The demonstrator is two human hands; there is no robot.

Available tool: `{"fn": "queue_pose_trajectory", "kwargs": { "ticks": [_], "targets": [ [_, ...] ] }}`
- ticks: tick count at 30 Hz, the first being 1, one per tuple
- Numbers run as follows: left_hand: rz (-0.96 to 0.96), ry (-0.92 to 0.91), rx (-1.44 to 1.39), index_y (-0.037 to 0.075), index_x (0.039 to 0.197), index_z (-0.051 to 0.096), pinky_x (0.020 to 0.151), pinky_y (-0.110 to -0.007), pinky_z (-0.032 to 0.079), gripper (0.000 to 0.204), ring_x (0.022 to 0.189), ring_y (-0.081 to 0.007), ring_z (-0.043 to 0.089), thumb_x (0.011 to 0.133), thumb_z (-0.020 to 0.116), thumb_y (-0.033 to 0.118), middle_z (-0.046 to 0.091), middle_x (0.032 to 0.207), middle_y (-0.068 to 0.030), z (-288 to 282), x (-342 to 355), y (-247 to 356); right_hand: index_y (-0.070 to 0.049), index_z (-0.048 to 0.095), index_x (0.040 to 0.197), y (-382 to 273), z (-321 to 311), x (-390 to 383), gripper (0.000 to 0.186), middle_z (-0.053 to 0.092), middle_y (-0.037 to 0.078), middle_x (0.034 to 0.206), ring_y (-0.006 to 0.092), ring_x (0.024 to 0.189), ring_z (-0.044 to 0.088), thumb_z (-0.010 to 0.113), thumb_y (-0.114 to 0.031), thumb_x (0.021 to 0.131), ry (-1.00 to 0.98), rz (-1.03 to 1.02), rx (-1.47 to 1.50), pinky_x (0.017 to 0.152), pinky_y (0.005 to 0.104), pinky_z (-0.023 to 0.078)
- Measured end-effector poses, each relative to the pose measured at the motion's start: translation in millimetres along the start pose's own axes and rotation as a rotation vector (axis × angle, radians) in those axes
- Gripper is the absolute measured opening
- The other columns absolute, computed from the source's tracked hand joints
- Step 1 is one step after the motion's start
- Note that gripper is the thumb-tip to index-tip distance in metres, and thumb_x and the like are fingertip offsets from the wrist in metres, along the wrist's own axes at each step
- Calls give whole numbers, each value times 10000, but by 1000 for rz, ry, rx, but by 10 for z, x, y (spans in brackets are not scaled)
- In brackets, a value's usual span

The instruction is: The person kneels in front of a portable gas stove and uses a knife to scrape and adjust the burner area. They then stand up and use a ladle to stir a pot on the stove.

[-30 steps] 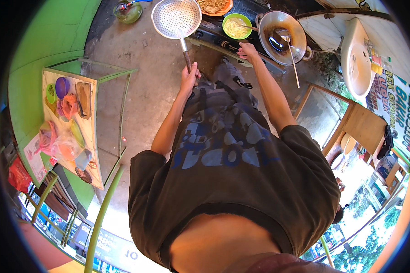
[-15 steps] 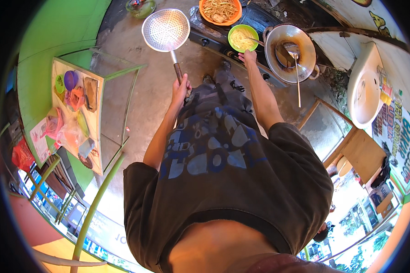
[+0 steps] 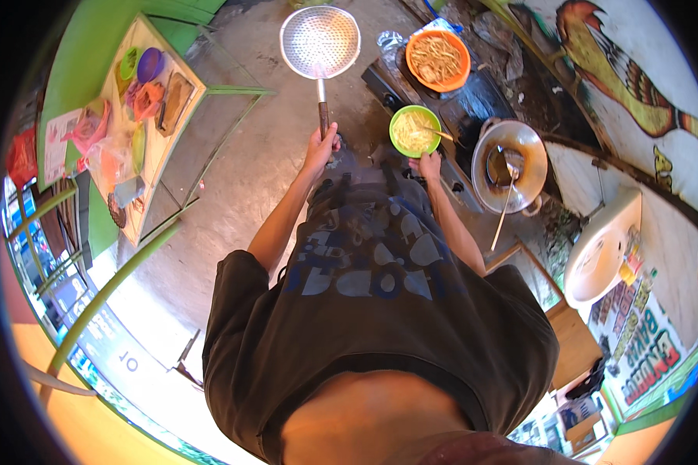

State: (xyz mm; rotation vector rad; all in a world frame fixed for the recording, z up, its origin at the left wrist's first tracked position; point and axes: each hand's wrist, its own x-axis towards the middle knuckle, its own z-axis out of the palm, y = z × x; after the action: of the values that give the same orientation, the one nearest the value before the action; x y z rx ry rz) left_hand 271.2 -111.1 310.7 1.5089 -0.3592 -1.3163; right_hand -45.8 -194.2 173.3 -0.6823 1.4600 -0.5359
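My left hand (image 3: 319, 150) is wrapped round the dark handle of a perforated metal skimmer (image 3: 319, 43), which is held out in front over the floor. In my right hand (image 3: 427, 164) is a green bowl (image 3: 396, 142) of pale yellow strands, gripped at its near rim; a spoon leans in it. Right of that bowl, a wok (image 3: 533, 159) sits on the stove with a long-handled ladle (image 3: 504, 208) resting in it. Beyond the green bowl stands an orange bowl (image 3: 464, 70) of browned strips, apart from both hands.
The black stove (image 3: 485, 93) runs along the far right. A white sink (image 3: 589, 275) is mounted at the right wall. On the left, a wooden table (image 3: 149, 190) carries a purple bowl (image 3: 150, 65), plastic bags and a dark-handled knife or cleaver.
My view has turned, so the stove and wok appear lower and further right, the table higher. The green bowl has come nearer my body and off the stove's edge. Both grips are kept.
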Motion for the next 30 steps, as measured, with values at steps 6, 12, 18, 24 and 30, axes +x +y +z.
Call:
{"fn": "queue_pose_trajectory", "kwargs": {
  "ticks": [6,12,18,24,30],
  "targets": [
    [32,44,-140,142,938,489,534,-256,386,302,594,-68,473,1109,637,341,447,701,67,-590,202,87,47,567,1311,-341,470,-140,302,750,203,1047,263,730,775,431,-94,1082,-150,-70,-174,629,368,665],
    [102,247,144,128,867,523,526,-286,361,381,580,-64,452,1057,705,403,485,681,59,-1604,557,356,52,593,1262,-673,1267,-67,283,765,159,1022,220,724,769,453,-140,1108,-289,-272,-347,637,334,645],
    [298,315,197,124,899,558,529,-267,394,373,591,-69,479,1069,686,431,500,698,44,-2855,838,730,46,618,1231,-871,2626,-165,293,764,159,983,218,721,767,483,-185,1114,-346,-270,-314,634,330,641],
    [311,273,90,72,899,579,571,-293,458,423,619,-100,545,1064,686,447,524,696,19,-3886,840,1136,64,609,1211,-977,4212,-241,284,759,171,915,211,675,746,490,-155,1075,-444,-247,-369,594,330,609],
    [267,555,225,42,894,621,567,-312,464,382,610,-118,567,991,793,370,550,669,-2,-4442,856,1119,68,607,1142,-1076,5644,-154,263,739,161,842,201,643,731,492,-154,1060,-651,-321,-469,578,344,610]
  ]
}}
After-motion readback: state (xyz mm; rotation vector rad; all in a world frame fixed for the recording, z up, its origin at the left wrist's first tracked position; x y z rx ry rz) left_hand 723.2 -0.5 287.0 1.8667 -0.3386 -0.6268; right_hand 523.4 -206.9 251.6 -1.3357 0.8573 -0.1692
